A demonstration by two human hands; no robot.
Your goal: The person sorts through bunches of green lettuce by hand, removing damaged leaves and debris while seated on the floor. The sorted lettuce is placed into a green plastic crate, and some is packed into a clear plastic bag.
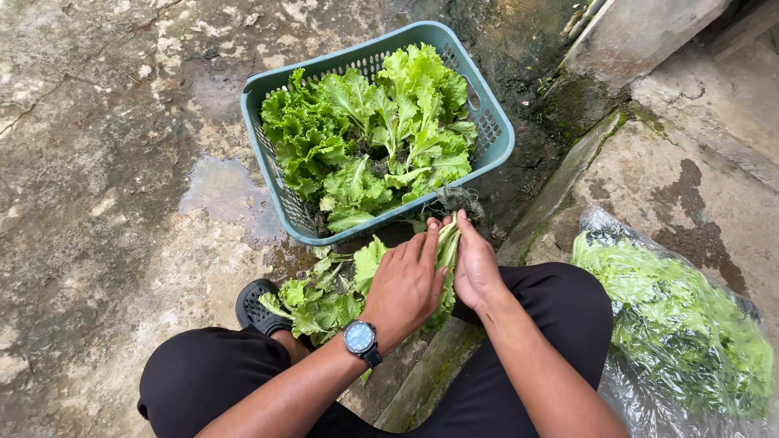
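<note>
Wet concrete floor with teal basket of lettuce.
Both my left hand and right hand close around a lettuce head above my knees; leaves seem soft, tearable, so I grip the firmer stem near the roots.

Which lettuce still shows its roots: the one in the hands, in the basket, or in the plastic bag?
The lettuce in the hands: a dark root clump hangs at its stem end, by the basket rim. The other lettuce shows only leaves.
</note>
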